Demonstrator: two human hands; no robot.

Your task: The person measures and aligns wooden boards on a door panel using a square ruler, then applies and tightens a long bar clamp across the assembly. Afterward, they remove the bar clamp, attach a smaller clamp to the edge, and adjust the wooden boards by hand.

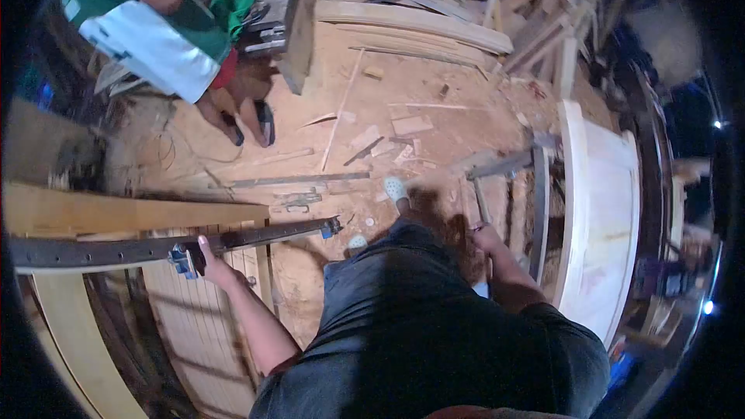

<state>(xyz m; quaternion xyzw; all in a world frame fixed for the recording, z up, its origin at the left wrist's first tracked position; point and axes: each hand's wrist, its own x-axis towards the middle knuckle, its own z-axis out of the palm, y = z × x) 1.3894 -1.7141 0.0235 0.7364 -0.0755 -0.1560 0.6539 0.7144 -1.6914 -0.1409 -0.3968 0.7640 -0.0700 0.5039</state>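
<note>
A long dark bar clamp (128,251) with holes along it lies across the wooden frame on the left. My left hand (217,270) is closed at its blue sliding jaw (185,261), thumb up against the bar. The bar's other blue end fitting (329,228) points toward the middle. On the right, my right hand (486,239) is closed around a slim stick-like piece (479,200) that sticks out beyond the fist. Its lower end is partly hidden by my arm, and its kind cannot be made out.
Slatted wooden panel (186,302) below the clamp. A pale panel (599,202) stands at right beside a dark upright (539,213). Wood scraps (388,140) and sawdust cover the floor. Another person (147,31) is at upper left by a bench (299,39); stacked boards (411,23) lie behind.
</note>
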